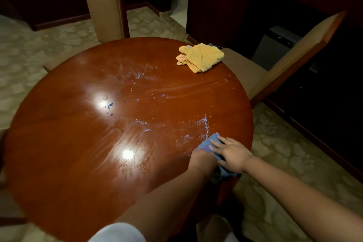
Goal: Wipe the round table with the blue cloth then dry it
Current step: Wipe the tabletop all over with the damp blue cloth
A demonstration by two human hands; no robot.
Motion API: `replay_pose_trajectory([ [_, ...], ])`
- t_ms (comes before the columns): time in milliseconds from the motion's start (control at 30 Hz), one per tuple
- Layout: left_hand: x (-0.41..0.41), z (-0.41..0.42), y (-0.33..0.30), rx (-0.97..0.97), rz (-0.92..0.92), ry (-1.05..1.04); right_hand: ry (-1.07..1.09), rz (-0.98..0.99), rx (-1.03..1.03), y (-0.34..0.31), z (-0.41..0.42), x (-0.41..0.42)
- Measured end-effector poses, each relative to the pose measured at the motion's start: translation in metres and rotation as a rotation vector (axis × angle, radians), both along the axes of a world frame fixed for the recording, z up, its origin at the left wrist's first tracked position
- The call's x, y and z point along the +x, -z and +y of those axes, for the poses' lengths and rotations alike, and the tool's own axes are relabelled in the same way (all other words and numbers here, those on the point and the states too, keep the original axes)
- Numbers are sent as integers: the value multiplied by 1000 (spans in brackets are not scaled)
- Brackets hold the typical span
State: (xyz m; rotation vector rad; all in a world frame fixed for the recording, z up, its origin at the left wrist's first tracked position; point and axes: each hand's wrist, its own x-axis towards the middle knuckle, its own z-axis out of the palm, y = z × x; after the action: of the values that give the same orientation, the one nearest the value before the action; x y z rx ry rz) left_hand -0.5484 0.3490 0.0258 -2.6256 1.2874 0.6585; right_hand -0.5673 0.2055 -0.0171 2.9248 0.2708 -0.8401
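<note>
Both hands [230, 154] press blue cloth [207, 142] on table [78, 143].

Glossy round table [68, 153] (wet streaks), blue cloth [206, 143] near edge, yellow cloth [202, 57] far side.

dim room, two glare spots on table [59, 143], edges warped, soft.

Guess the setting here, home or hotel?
Probably a hotel or formal dining room: polished round table, upholstered wood-framed chairs, patterned carpet, dark wood panelling. Cannot say for sure.
</note>
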Motion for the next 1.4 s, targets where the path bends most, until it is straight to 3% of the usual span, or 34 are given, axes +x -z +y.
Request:
replay_pose_trajectory([
  [233,-13,21,8,12,-2,-9,44,48,49,15,25,-36],
  [433,11,3,12,117,41,-201,125,14,65,14,30,-4],
  [633,-7,25,24,85,6,-97,110,9,48,21,57,-46],
  [833,4,22,37,259,-63,-94,130,44,37,12,53,-15],
  [967,18,31,38,242,-42,-94,147,47,33,12,58,-4],
  [1167,-8,66,45,150,-1,-23,128,-4,79,21,76,-54],
  [1400,27,68,42,70,-30,-97,107,-15,10,11,76,-3],
])
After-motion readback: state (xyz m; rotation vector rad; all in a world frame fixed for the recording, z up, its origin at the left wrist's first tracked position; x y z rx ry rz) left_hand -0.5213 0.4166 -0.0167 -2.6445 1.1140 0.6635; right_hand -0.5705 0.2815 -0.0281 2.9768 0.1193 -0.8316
